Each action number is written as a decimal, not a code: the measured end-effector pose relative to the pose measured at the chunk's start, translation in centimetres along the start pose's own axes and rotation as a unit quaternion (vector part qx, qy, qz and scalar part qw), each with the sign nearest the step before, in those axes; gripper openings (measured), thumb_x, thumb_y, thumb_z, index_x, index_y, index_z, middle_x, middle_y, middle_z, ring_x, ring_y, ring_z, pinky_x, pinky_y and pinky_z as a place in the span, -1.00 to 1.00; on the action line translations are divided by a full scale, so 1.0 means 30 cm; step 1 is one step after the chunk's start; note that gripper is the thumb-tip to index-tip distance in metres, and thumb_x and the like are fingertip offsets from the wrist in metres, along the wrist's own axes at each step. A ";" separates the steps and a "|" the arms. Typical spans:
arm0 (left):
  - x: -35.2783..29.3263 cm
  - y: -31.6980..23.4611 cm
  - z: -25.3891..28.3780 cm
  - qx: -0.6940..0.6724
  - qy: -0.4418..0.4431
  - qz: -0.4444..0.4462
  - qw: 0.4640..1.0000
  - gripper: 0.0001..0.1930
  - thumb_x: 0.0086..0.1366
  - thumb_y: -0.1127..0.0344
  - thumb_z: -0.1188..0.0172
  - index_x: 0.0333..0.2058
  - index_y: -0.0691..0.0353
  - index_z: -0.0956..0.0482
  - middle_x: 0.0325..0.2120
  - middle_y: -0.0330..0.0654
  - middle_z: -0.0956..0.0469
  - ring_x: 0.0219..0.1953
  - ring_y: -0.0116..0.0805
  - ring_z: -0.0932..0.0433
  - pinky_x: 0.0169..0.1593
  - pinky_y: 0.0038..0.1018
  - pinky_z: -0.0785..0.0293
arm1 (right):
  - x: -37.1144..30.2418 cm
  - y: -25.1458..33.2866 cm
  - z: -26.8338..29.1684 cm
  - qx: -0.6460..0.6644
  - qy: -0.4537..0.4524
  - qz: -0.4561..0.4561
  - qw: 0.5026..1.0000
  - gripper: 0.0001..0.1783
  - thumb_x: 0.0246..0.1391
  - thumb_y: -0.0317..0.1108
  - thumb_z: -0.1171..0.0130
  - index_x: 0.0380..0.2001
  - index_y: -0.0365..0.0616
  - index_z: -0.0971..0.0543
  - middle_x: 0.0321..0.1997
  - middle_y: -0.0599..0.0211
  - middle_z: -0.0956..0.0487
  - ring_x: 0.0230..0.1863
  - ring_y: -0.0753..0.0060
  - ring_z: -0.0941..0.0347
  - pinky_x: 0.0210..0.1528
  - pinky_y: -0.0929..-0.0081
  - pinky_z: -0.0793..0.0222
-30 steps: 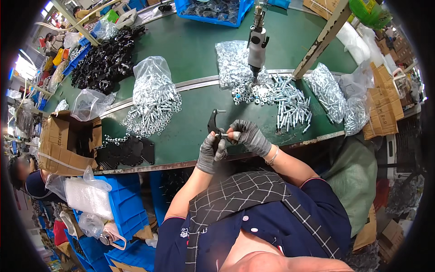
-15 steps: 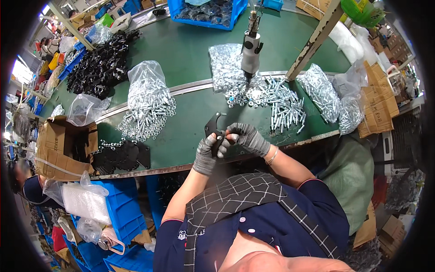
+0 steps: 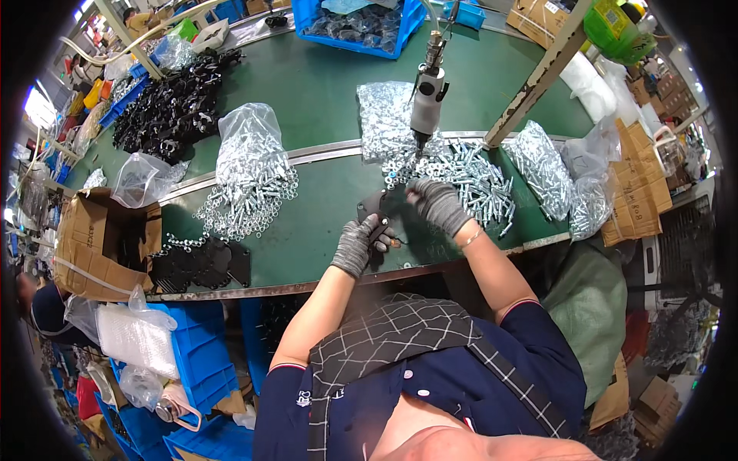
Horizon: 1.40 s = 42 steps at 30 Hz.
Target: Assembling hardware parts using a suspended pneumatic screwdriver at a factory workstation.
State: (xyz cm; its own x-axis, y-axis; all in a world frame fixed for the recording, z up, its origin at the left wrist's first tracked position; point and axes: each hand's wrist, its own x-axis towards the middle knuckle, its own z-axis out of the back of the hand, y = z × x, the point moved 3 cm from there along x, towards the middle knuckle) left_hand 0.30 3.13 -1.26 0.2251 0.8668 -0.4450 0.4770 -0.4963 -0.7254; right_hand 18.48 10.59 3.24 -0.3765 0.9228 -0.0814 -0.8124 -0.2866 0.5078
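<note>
My left hand, in a grey knitted glove, is closed around a flat black plate-like part above the near edge of the green table. A small bright fastener shows on that part, beside my thumb. Just to the right, my gloved right hand is apart from the part, with its fingers curled together below a pile of nuts. Whatever its fingertips hold, if anything, is hidden. Over the nuts hangs a white power screwdriver, bit pointing down. Loose silver bolts lie right of the nuts.
A bag spilling bolts and nuts lies left, near stacked black plates and a cardboard box. Black parts are heaped far left. A blue crate stands at the back; a metal post rises right.
My right hand has let go of the black part and moved right and away from me, toward the nuts. My left hand keeps the part, which has turned slightly.
</note>
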 end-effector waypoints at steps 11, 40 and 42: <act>-0.012 -0.001 -0.027 -0.004 -0.028 -0.016 0.999 -0.70 0.27 0.20 0.00 -0.39 0.39 -0.49 -0.56 -0.06 -0.54 -0.65 -0.35 -0.49 -0.65 -0.56 -0.38 | -0.091 0.211 -0.011 0.009 0.003 0.152 0.988 -0.82 -0.01 -0.35 -0.04 -0.30 -0.13 -0.49 -0.34 0.19 -0.52 -0.29 0.13 -0.47 -0.33 0.34 -0.39; -0.008 -0.008 -0.036 0.016 -0.152 -0.040 0.987 -0.68 0.22 0.14 -0.07 -0.41 0.36 -0.49 -0.57 -0.11 -0.53 -0.59 -0.36 -0.49 -0.59 -0.52 -0.40 | -0.069 0.327 0.030 -0.299 0.078 0.404 0.861 -0.87 -0.11 -0.34 -0.02 -0.53 -0.17 -0.46 -0.53 0.24 -0.47 -0.46 0.19 -0.46 -0.45 0.31 -0.39; -0.033 -0.034 -0.046 0.027 -0.121 -0.029 0.992 -0.69 0.22 0.14 -0.08 -0.41 0.36 -0.49 -0.56 -0.13 -0.53 -0.56 -0.37 -0.49 -0.58 -0.51 -0.40 | -0.049 0.312 0.030 -0.269 0.087 0.409 0.868 -0.85 -0.11 -0.33 -0.02 -0.53 -0.19 -0.46 -0.53 0.21 -0.48 -0.46 0.19 -0.47 -0.47 0.31 -0.40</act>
State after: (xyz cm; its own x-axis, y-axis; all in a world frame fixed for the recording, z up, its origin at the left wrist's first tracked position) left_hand 0.78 2.83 0.65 -0.0160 0.8602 -0.5097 0.4355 -0.4529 -0.7779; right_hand 11.84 6.77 8.90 -0.9482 0.3158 -0.0341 -0.3156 -0.9488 -0.0127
